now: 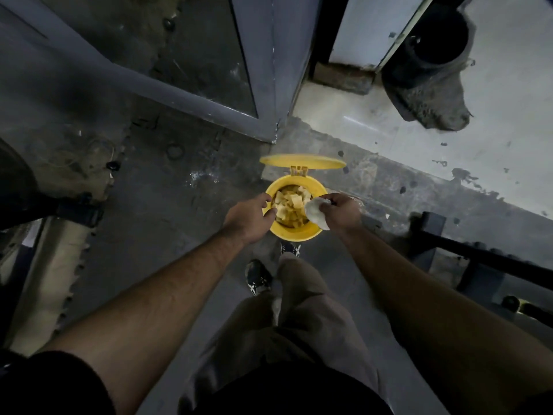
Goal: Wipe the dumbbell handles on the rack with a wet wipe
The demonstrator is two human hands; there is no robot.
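Observation:
A round yellow bin [294,232] stands on the floor in front of me, its lid [302,162] flipped open at the back. Crumpled yellowish papers fill it. My right hand [341,211] hovers over the bin's right rim and pinches a crumpled white wipe [315,212]. My left hand [250,218] is at the bin's left rim, fingers loosely curled and touching the rim, holding nothing. No dumbbells show clearly in the head view.
A dark metal frame [466,250] runs along the floor at the right. A grey door frame [269,85] stands behind the bin. A black bucket [437,34] sits at the far right on pale tiles. My shoes [258,277] are just below the bin.

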